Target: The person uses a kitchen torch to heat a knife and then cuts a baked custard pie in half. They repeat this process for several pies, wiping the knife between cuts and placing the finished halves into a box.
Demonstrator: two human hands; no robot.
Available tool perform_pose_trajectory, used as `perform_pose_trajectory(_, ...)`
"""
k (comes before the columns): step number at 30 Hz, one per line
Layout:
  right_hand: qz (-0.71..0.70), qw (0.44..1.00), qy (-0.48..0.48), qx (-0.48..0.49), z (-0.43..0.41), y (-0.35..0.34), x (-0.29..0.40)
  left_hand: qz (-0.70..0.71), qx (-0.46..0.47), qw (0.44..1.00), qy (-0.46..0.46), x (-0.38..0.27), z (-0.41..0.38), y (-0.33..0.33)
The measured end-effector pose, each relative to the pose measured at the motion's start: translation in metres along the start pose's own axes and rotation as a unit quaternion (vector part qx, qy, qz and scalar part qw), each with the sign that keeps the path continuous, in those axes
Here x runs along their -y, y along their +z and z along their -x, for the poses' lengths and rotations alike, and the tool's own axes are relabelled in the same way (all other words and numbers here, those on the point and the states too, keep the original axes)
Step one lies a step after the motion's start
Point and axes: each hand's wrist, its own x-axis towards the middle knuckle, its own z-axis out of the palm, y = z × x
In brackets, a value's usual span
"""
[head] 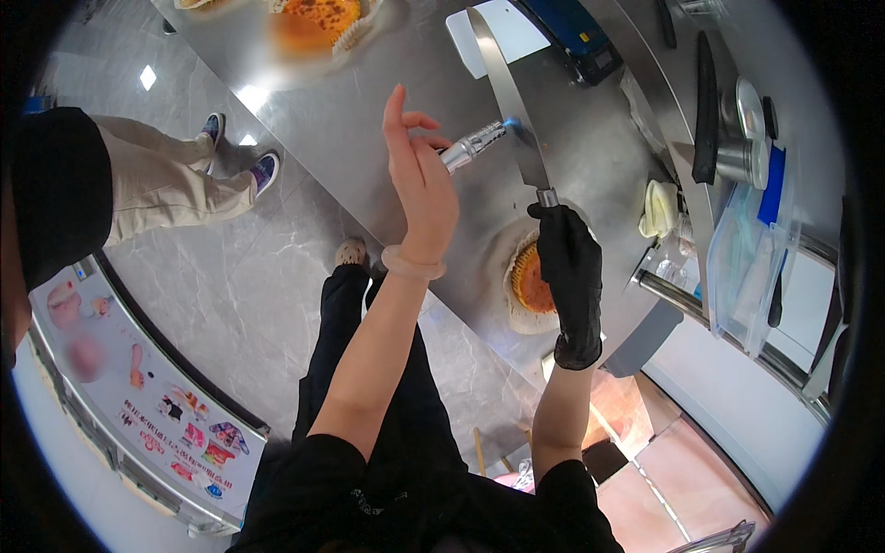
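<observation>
My bare left hand (425,183) grips a silver handheld torch (473,146). A small blue flame (511,123) at its nozzle meets the flat of a long knife blade (508,90). In a black glove, my right hand (570,276) is closed around the knife's handle, with the blade pointing away from me above the steel counter (470,242). Partly hidden below the gloved hand is a round, browned cake (531,280) in spread baking paper (532,322).
More browned cakes (321,17) in paper sit at the counter's far left. A white board (501,34) and a dark blue device (577,41) lie beyond the blade. At right are a folded yellowish cloth (658,207) and a clear plastic bin (750,263). Another person (138,173) stands at left.
</observation>
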Motion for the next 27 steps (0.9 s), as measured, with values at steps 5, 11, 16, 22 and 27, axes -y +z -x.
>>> perform_pose_trajectory(5,-0.03,1.0,0.003,0.003,0.011,-0.001,-0.007,0.004,-0.001,1.0,-0.002,0.0,0.0,0.0)
perform_pose_trajectory(11,-0.007,1.0,0.006,0.001,0.025,-0.004,-0.012,-0.005,-0.004,1.0,0.016,0.003,0.0,-0.001)
perform_pose_trajectory(16,0.018,1.0,0.013,-0.016,0.037,-0.007,-0.014,-0.01,-0.002,1.0,0.005,0.001,0.0,0.0)
perform_pose_trajectory(22,0.017,0.999,0.03,-0.024,0.049,-0.009,-0.018,-0.004,-0.003,1.0,0.014,0.001,0.001,0.0)
perform_pose_trajectory(27,0.042,0.997,0.062,-0.027,0.059,-0.015,-0.021,-0.011,-0.004,1.0,0.014,0.003,0.0,0.0)
